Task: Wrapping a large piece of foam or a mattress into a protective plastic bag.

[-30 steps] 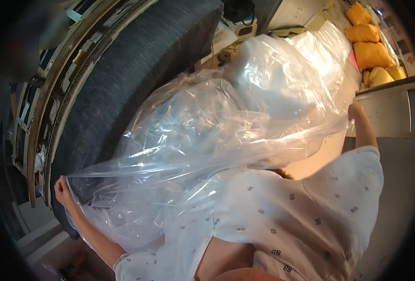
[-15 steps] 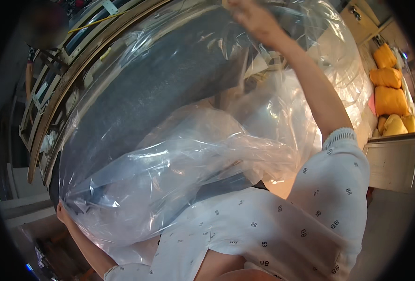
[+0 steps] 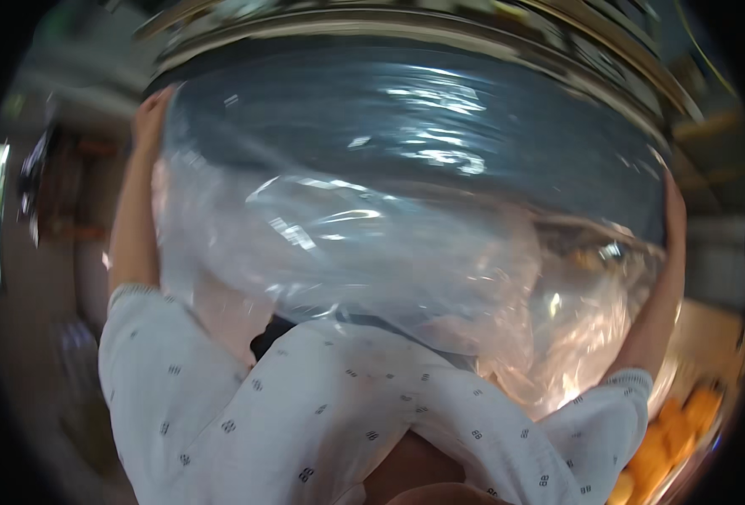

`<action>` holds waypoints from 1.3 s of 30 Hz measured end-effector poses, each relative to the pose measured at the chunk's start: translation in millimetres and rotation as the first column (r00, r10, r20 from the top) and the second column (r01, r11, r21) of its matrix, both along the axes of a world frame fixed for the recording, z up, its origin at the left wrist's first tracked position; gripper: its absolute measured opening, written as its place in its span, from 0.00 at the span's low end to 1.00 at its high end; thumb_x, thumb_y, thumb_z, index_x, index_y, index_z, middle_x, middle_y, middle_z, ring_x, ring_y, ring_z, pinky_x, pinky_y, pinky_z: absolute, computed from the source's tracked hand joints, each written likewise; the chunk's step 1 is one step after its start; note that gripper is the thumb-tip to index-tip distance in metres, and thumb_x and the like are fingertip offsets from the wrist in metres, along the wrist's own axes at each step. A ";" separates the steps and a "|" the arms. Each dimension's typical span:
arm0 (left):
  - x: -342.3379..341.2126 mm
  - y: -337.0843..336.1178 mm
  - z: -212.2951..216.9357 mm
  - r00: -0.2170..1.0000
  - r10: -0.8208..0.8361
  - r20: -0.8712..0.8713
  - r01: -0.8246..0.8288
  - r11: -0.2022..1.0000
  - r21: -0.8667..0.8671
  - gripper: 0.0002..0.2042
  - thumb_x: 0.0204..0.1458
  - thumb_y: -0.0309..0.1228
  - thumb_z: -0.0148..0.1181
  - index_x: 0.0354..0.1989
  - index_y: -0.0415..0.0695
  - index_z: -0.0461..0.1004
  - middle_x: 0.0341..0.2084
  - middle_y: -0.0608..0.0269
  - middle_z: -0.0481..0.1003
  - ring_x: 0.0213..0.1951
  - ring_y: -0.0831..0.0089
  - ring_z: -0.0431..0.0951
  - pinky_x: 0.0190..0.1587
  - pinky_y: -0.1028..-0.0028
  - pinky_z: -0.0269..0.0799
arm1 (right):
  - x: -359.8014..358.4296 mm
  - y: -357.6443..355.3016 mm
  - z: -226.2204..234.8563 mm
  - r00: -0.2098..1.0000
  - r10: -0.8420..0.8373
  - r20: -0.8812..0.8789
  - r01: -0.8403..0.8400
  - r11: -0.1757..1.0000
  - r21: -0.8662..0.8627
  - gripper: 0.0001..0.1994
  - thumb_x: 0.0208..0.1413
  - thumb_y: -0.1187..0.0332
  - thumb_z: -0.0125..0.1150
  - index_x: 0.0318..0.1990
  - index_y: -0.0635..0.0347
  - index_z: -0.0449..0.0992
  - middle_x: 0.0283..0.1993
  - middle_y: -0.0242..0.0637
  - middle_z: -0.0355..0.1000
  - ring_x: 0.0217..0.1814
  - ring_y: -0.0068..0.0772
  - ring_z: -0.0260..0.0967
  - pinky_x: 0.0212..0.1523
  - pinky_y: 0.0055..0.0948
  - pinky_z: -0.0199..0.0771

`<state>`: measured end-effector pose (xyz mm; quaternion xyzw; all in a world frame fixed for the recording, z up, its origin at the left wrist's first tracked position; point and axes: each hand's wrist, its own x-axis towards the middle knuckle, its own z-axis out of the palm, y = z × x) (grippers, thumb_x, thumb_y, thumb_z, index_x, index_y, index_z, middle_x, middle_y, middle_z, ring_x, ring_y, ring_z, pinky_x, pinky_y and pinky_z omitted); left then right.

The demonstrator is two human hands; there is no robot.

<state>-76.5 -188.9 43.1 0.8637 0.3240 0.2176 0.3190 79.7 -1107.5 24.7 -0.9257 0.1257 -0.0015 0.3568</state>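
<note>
Over the dark padded piece (image 3: 288,109), we see clear plastic sheeting (image 3: 339,236) draped, spreading down to our white patterned shirt (image 3: 305,421). Our left hand (image 3: 151,116) clutches its edge, left end; our right hand (image 3: 674,206) sits at right end, blurred, grip we can't tell. Orange bundles (image 3: 671,433) lower right.

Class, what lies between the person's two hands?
In the head view, clear plastic sheeting over a dark grey piece lies between left hand and right hand.
</note>
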 end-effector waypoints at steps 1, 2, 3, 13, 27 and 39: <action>1.7 10.3 -13.8 0.998 0.002 0.060 -0.015 0.973 0.229 0.23 0.45 0.52 0.56 0.38 0.45 0.77 0.30 0.63 0.76 0.35 0.73 0.73 0.40 0.75 0.66 | 11.1 -13.3 3.7 0.991 -0.073 -0.110 0.081 0.994 0.069 0.34 0.51 0.40 0.44 0.56 0.57 0.64 0.57 0.43 0.63 0.61 0.36 0.57 0.59 0.28 0.52; 9.1 -2.5 -10.7 0.992 -0.026 0.126 -0.012 0.956 0.293 0.23 0.44 0.54 0.56 0.34 0.46 0.78 0.26 0.62 0.76 0.32 0.72 0.74 0.37 0.74 0.66 | 18.7 -26.3 -3.0 0.969 -0.189 -0.161 0.214 0.965 0.153 0.32 0.53 0.41 0.40 0.56 0.56 0.65 0.57 0.46 0.62 0.59 0.40 0.59 0.58 0.29 0.54; 17.3 -6.4 -9.0 0.982 -0.080 0.173 0.031 0.962 0.273 0.21 0.43 0.53 0.57 0.33 0.48 0.78 0.24 0.62 0.76 0.30 0.69 0.75 0.37 0.73 0.67 | 28.9 -54.0 -10.8 0.973 -0.185 -0.135 0.149 0.960 -0.237 0.29 0.55 0.44 0.40 0.55 0.56 0.66 0.55 0.47 0.63 0.57 0.43 0.60 0.56 0.30 0.56; -2.8 -3.7 -14.4 0.947 -0.030 0.320 -0.070 0.952 0.297 0.17 0.45 0.45 0.55 0.26 0.41 0.77 0.22 0.51 0.75 0.29 0.60 0.76 0.34 0.67 0.67 | -162.8 379.1 101.9 0.266 0.699 0.664 -0.468 0.696 -0.544 0.14 0.52 0.67 0.54 0.46 0.59 0.69 0.50 0.42 0.63 0.52 0.38 0.61 0.51 0.34 0.61; 24.8 -3.4 -23.4 0.934 -0.129 0.334 0.011 0.943 0.334 0.17 0.46 0.45 0.55 0.25 0.40 0.76 0.21 0.53 0.74 0.29 0.60 0.75 0.35 0.67 0.66 | -262.1 220.1 -38.1 0.794 0.542 -0.275 -0.597 0.611 -0.519 0.13 0.46 0.72 0.58 0.41 0.63 0.71 0.43 0.42 0.70 0.43 0.43 0.69 0.41 0.33 0.68; 42.8 10.7 -26.3 0.989 -0.018 0.148 -0.037 0.934 0.356 0.21 0.40 0.55 0.57 0.36 0.53 0.79 0.35 0.58 0.77 0.42 0.62 0.74 0.48 0.71 0.64 | -249.8 362.4 -92.8 0.679 0.591 0.436 -0.306 0.768 -0.563 0.13 0.42 0.69 0.59 0.38 0.58 0.72 0.36 0.39 0.70 0.42 0.41 0.67 0.43 0.37 0.64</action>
